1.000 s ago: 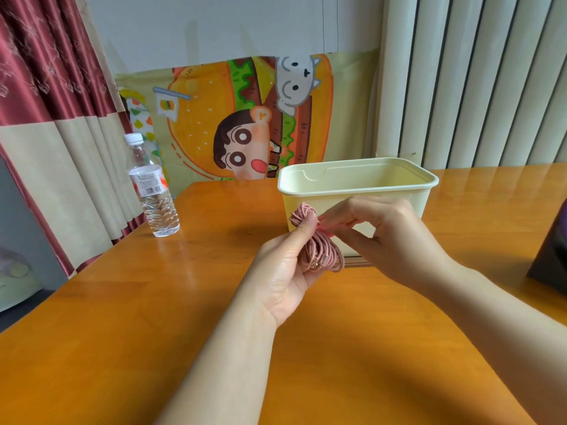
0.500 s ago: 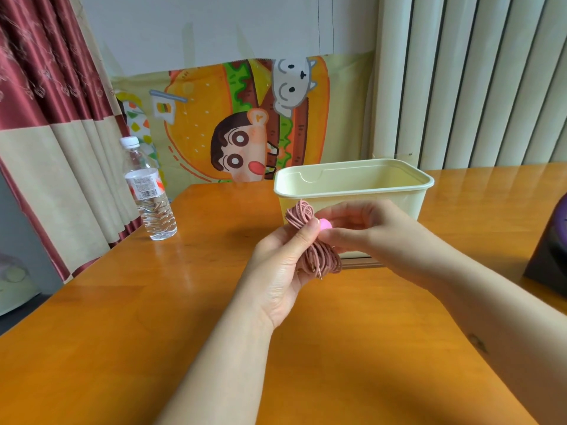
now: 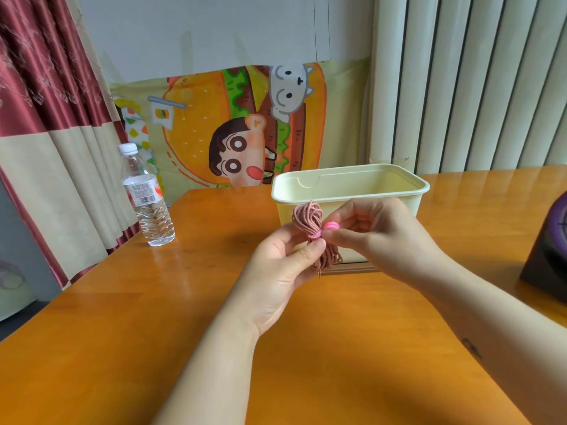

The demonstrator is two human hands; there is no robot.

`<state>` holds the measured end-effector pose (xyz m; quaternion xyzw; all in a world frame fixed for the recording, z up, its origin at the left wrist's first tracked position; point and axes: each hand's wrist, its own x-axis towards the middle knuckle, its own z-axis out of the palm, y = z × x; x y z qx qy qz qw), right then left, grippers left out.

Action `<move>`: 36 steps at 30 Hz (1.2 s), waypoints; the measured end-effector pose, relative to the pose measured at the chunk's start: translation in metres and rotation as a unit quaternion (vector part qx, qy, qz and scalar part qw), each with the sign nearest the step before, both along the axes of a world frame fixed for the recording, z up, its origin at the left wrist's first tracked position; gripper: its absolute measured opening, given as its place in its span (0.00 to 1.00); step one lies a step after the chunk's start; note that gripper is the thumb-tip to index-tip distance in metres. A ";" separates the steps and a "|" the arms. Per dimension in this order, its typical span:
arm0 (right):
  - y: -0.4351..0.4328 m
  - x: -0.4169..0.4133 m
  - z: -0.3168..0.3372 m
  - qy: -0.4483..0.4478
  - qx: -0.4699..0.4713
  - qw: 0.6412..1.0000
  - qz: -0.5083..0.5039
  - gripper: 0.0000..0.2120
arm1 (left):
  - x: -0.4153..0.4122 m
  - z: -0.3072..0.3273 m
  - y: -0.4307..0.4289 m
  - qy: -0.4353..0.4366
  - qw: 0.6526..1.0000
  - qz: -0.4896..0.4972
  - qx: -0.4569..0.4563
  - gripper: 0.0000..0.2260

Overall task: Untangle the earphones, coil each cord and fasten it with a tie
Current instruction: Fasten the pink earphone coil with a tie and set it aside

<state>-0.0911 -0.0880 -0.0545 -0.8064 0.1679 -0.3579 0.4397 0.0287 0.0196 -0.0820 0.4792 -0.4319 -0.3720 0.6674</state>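
Left hand: the left hand (image 3: 276,271) is raised above the table with its palm turned towards the camera. Its fingers are curled behind the coiled cord and the thumb is pressed on the front, just below the tie, so it holds the cord.
Right hand: the right hand (image 3: 383,237) comes in from the right with its back to the camera and its fingers curled. The thumb and fingertips pinch the tie at the cord's right side.
Forearms: both are bare, run up from the lower edge of the view and meet at the cord.
Coiled cord: the dusty-pink coiled cord (image 3: 308,219) is upright between the two hands, clear of the table and in front of the tub's near wall. Loops fan out above the tie and hang below it.
Tie: the bright pink tie (image 3: 325,228) is wrapped around the middle of the coiled cord.
Plug: a thin metal plug (image 3: 319,271) hangs from the bottom of the loops.
Surface: the table (image 3: 153,332) is glossy orange wood.
Tub: the cream plastic tub (image 3: 349,182) stands open on the table, just behind the hands.
Bottle: the clear water bottle (image 3: 147,197) stands upright near the table's left edge.
Dark object: a dark object (image 3: 546,246) sits at the right edge, cut off by the frame.
Room: a red and beige curtain (image 3: 36,87) hangs at the left, a cartoon burger poster (image 3: 239,124) is on the far wall, and pale vertical blinds (image 3: 475,81) hang at the right.
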 end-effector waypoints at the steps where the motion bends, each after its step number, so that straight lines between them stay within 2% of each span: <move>1: -0.001 0.000 -0.001 -0.002 0.001 1.000 0.003 0.02 | 0.000 -0.002 -0.001 -0.037 0.999 0.021 0.000 0.15; 3: -0.001 0.000 -0.002 -0.002 0.016 1.000 0.018 0.04 | 0.000 -0.005 -0.004 -0.086 0.994 0.062 -0.011 0.13; 8: -0.003 -0.002 0.000 0.016 -0.017 1.000 0.014 0.05 | -0.003 -0.005 -0.006 -0.104 0.990 0.088 -0.024 0.11; 11: -0.004 -0.001 0.002 0.009 -0.034 0.999 0.025 0.03 | -0.008 -0.006 -0.008 -0.051 0.995 0.082 -0.038 0.11; 14: -0.006 -0.001 0.002 0.003 -0.011 0.999 0.040 0.04 | -0.011 -0.006 -0.009 0.019 0.997 0.067 -0.037 0.12; 16: -0.009 -0.003 0.002 0.024 0.001 0.999 0.042 0.09 | -0.010 -0.006 -0.008 0.006 0.998 0.057 -0.025 0.10; 19: -0.017 -0.010 0.007 0.058 -0.003 0.997 0.044 0.21 | -0.005 -0.006 -0.006 -0.035 0.998 0.051 -0.002 0.09; 21: -0.019 -0.015 0.013 0.074 -0.019 0.995 0.065 0.24 | -0.003 -0.005 -0.006 -0.038 0.998 0.047 0.004 0.10; 24: -0.016 -0.015 0.019 0.099 -0.062 0.990 0.079 0.17 | -0.001 -0.004 -0.005 -0.039 0.998 0.047 -0.001 0.10; 28: -0.019 -0.008 0.030 0.092 -0.066 0.992 0.063 0.05 | -0.001 -0.004 -0.006 -0.056 0.997 0.058 -0.015 0.08; 33: -0.020 0.005 0.043 0.101 -0.096 0.988 0.065 0.04 | -0.001 -0.003 -0.007 -0.035 0.994 0.085 -0.054 0.08; 36: -0.023 0.008 0.050 0.069 -0.079 0.994 0.042 0.05 | 0.003 -0.004 -0.009 -0.010 0.990 0.122 -0.076 0.16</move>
